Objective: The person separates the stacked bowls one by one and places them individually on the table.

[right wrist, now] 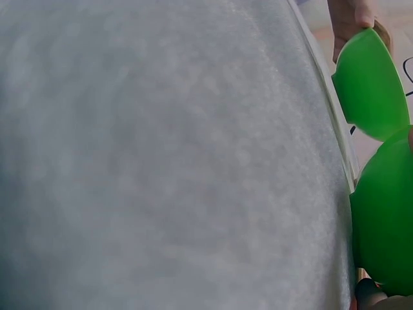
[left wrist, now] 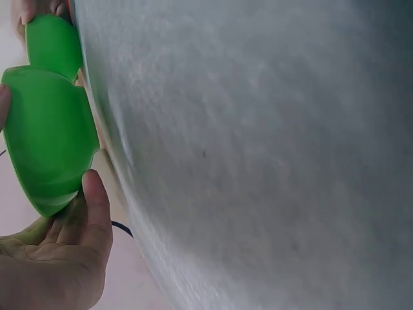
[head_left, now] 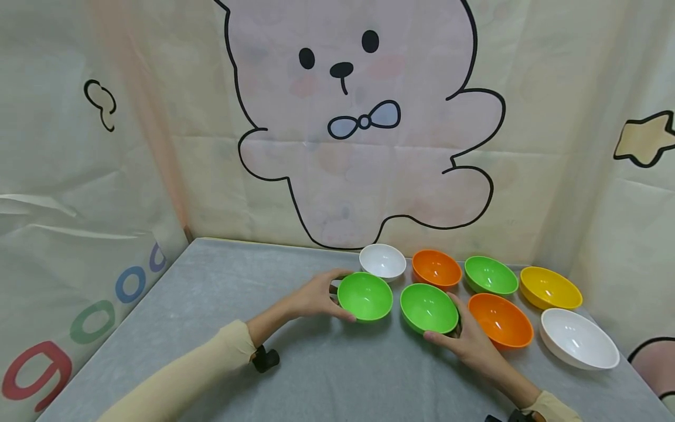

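Note:
In the head view my left hand (head_left: 319, 296) grips a green bowl (head_left: 365, 297) by its left side, thumb at the near edge and fingers round the far side. My right hand (head_left: 471, 337) holds a second green bowl (head_left: 429, 309) from its right side. The two bowls stand side by side with a narrow gap, hollows facing up. In the left wrist view, the thumb and fingers of my left hand (left wrist: 64, 258) pinch the near green bowl (left wrist: 48, 129). The right wrist view shows both bowls, with my right hand mostly out of frame.
Behind stand a white bowl (head_left: 382, 262), an orange bowl (head_left: 436, 269), a green bowl (head_left: 491, 275) and a yellow bowl (head_left: 551, 288). Right of my right hand are another orange bowl (head_left: 501, 320) and a larger white bowl (head_left: 579, 339). Grey cloth (head_left: 221, 281) covers the table; printed curtains hang around it.

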A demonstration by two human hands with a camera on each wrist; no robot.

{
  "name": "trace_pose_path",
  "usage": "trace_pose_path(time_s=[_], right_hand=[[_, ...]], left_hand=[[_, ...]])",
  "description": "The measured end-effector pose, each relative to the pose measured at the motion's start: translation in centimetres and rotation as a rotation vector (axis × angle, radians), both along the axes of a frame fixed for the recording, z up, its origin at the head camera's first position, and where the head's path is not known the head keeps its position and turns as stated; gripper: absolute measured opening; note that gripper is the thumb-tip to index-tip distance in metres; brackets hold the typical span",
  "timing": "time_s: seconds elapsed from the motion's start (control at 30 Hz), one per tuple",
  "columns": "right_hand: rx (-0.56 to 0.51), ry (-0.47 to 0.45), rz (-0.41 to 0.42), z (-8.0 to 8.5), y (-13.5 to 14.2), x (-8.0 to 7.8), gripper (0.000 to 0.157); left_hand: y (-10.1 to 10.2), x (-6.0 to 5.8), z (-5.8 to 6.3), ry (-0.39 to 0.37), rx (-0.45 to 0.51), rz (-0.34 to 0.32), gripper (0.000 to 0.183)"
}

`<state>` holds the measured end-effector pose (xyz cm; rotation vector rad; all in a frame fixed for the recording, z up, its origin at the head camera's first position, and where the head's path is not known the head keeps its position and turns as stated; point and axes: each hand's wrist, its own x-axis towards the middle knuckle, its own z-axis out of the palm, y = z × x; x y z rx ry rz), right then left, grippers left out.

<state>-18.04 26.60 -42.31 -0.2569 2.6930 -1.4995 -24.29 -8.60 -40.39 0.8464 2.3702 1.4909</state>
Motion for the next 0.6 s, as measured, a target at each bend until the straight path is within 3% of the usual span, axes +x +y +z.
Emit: trace_pose_path(time_s=[0.6], right_hand=[[0.001,0.019,-0.002,-0.2,0.1,0.0,0.106]], left_hand=[[1.4,-0.2,-0.8,-0.01,-0.024,-0.012,0.093]])
